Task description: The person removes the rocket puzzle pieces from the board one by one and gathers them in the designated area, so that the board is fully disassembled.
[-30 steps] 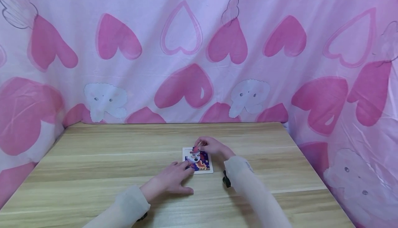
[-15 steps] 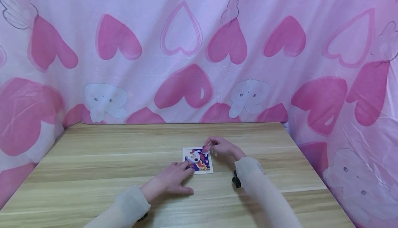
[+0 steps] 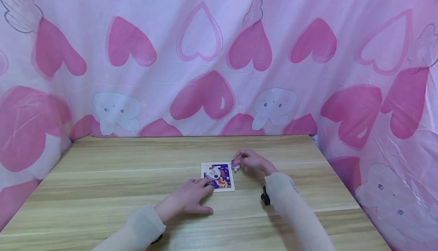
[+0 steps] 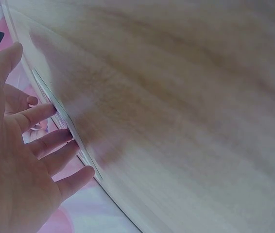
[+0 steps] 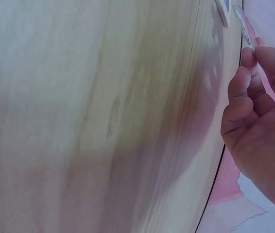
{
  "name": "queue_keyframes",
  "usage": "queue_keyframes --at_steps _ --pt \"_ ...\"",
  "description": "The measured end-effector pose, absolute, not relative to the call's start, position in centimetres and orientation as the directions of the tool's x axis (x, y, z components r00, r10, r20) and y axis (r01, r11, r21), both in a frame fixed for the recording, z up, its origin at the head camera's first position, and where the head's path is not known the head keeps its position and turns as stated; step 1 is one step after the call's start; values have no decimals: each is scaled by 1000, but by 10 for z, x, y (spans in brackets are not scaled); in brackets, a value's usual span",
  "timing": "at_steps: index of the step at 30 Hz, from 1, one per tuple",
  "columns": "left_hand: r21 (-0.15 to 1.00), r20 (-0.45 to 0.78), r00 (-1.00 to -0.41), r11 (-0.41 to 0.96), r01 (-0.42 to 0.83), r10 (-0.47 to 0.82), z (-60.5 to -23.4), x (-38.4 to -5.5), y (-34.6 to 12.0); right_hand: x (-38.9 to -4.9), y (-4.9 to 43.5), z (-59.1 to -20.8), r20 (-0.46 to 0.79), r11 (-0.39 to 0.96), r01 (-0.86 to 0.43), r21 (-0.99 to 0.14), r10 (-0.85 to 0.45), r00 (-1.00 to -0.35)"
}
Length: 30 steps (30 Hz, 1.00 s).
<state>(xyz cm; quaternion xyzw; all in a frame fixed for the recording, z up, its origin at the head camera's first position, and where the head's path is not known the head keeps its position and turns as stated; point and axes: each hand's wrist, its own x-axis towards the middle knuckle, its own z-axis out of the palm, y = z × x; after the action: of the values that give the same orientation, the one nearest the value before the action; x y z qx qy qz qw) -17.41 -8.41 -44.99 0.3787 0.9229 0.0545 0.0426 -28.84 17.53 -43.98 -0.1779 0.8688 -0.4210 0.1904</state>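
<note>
A small jigsaw puzzle (image 3: 225,180) with a white border lies on the table, its picture showing a round white face on purple. My left hand (image 3: 191,197) rests its outstretched fingertips on the puzzle's lower left, hiding that corner. In the left wrist view those fingers (image 4: 62,141) touch the edge of the thin board (image 4: 74,128). Just past the puzzle's upper right corner, my right hand (image 3: 254,161) pinches a pink and purple jigsaw piece (image 3: 235,165) between thumb and finger. From the right wrist, the piece (image 5: 246,29) appears edge-on, raised off the table.
The wood-grain table (image 3: 119,175) extends around the puzzle on all sides. A pink curtain (image 3: 202,87) with hearts hangs behind it and along both sides. Each wrist wears a black strap, such as the right one (image 3: 265,196).
My right hand has moved right, carrying the jigsaw piece from above the puzzle's upper part to beyond its right edge. The left hand has stayed in place.
</note>
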Motion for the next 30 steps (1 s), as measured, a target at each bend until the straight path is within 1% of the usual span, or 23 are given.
queue_keyframes --at_steps 5,13,23,30 --pt "135 -40 -710 708 694 703 -450 -174 -84 -292 178 -442 -205 587 -91 -805 -418 -885" --pt "135 -46 -711 710 691 702 -449 -174 -84 -298 179 -449 -274 598 18 -801 -340 -900" --pt "146 -52 -711 710 689 701 -449 -173 -84 -297 176 -447 -254 630 -16 -776 -336 -907" --pt "149 -53 -712 710 688 700 -449 -174 -84 -299 175 -450 -258 634 3 -773 -310 -915"
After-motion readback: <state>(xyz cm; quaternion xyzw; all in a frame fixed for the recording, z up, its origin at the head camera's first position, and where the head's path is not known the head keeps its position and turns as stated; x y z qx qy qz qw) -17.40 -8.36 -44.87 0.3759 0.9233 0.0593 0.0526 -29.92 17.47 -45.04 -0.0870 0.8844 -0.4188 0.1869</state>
